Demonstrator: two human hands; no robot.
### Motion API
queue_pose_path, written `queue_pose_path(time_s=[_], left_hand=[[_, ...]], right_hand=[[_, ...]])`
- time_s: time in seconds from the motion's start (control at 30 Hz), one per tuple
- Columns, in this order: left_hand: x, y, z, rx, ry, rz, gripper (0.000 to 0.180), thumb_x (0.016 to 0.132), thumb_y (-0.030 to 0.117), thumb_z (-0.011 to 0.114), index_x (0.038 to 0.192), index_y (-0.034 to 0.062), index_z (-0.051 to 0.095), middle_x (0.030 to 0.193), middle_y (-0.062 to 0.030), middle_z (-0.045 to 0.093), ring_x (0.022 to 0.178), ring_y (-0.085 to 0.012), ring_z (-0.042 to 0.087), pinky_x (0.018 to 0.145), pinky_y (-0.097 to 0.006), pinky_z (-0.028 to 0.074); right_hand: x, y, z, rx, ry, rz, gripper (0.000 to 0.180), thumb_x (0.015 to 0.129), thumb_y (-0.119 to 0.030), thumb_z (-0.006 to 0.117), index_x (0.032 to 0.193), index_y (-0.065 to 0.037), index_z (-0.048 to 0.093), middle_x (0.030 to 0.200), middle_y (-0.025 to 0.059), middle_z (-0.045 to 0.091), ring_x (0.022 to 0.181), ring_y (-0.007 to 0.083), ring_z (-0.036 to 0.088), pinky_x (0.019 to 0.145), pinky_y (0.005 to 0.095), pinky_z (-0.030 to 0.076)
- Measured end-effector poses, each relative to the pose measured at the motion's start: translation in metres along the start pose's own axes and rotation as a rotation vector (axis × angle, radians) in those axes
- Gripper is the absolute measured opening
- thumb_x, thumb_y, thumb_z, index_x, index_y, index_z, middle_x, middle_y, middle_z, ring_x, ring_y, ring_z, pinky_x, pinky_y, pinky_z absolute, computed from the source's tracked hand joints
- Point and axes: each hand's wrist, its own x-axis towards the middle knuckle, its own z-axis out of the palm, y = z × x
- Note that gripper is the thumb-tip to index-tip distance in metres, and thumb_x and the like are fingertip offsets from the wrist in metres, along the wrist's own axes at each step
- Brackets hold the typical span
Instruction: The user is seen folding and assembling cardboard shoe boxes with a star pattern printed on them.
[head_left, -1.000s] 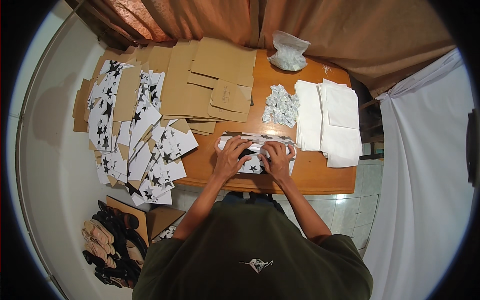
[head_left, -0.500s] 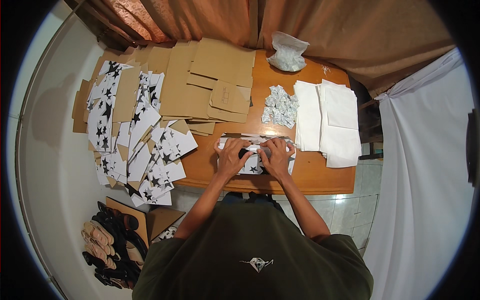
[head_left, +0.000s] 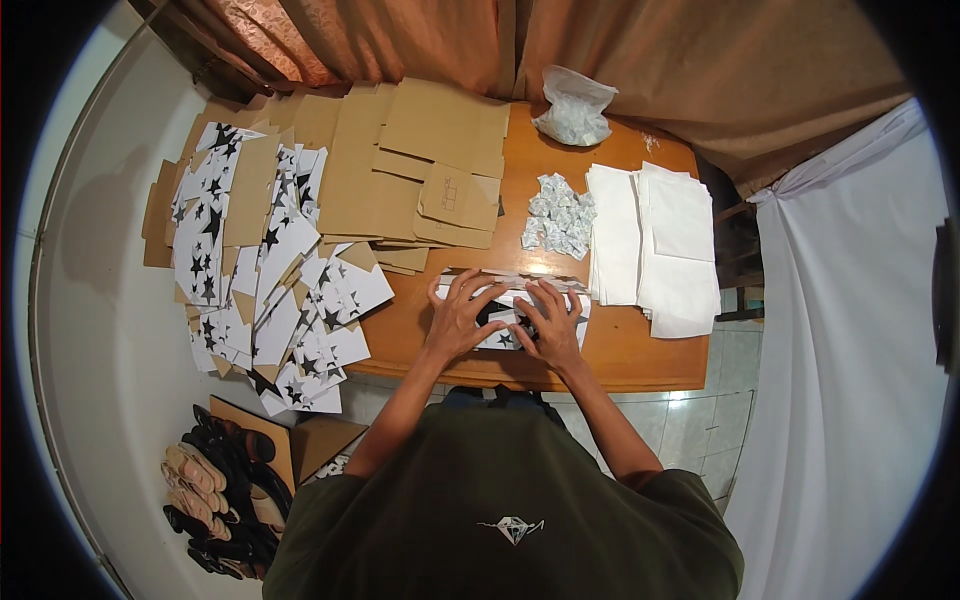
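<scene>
A white cardboard box [head_left: 497,341] printed with black and grey stars lies near the table's front edge, in front of me. Across its left part spreads my left hand [head_left: 461,318], fingers apart and tips by the far edge, where a flap stands. My right hand [head_left: 552,323] rests over the right part in the same way, its fingers also apart. Both thumbs point inward, close to each other over the dark star print. Neither hand is closed round anything, and the palms hide much of the box.
Star-printed card pieces [head_left: 260,290] heap up on the left, beside flat brown cardboard [head_left: 360,190]. Beyond the box lie small white packets [head_left: 560,215]. White sheets [head_left: 680,250] are stacked at right. A clear plastic bag [head_left: 575,105] stands behind; shoes [head_left: 225,490] sit lower left.
My fingers have lifted and spread from their closer grip at the middle of the box. The thumbs have moved slightly nearer me. The box stays in about the same place.
</scene>
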Motion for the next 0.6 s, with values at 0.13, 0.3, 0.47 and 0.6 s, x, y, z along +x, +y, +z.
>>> queue_pose_path(time_s=[0.13, 0.3, 0.47, 0.6], left_hand=[[-0.003, -0.001, 0.004, -0.016, 0.003, -0.018, 0.063, 0.078, 0.048, 0.080, 0.136, 0.0293, 0.063, 0.137, 0.0025, 0.060, 0.140, -0.0232, 0.043, 0.112, -0.063, 0.014], [-0.002, 0.002, 0.001, -0.012, -0.032, -0.017, 0.062, 0.078, 0.047, 0.080, 0.135, 0.0285, 0.063, 0.136, 0.0023, 0.061, 0.141, -0.0230, 0.044, 0.113, -0.063, 0.014], [-0.004, 0.001, -0.001, 0.004, 0.004, 0.007, 0.067, 0.077, 0.047, 0.081, 0.138, 0.0249, 0.061, 0.137, 0.0009, 0.060, 0.141, -0.0228, 0.045, 0.113, -0.063, 0.014], [-0.003, -0.001, -0.004, 0.002, -0.047, 0.001, 0.068, 0.080, 0.044, 0.081, 0.141, 0.0237, 0.058, 0.139, -0.0004, 0.059, 0.142, -0.0221, 0.044, 0.114, -0.061, 0.017]], right_hand=[[0.001, 0.000, -0.001, 0.059, -0.017, 0.026, 0.043, 0.083, -0.033, 0.079, 0.120, -0.015, 0.066, 0.136, 0.0081, 0.057, 0.136, 0.0285, 0.048, 0.114, 0.0572, 0.018], [-0.001, 0.004, 0.001, 0.053, -0.040, 0.020, 0.047, 0.082, -0.034, 0.079, 0.123, -0.015, 0.065, 0.136, 0.0081, 0.057, 0.135, 0.0285, 0.048, 0.114, 0.0570, 0.018], [0.003, -0.006, -0.004, -0.059, -0.009, 0.077, 0.059, 0.085, -0.041, 0.074, 0.134, -0.012, 0.062, 0.142, 0.0104, 0.054, 0.137, 0.0308, 0.043, 0.114, 0.0577, 0.018], [0.001, -0.007, -0.005, -0.067, -0.055, 0.083, 0.060, 0.086, -0.043, 0.073, 0.137, -0.014, 0.061, 0.147, 0.0114, 0.050, 0.139, 0.0325, 0.040, 0.114, 0.0596, 0.017]])
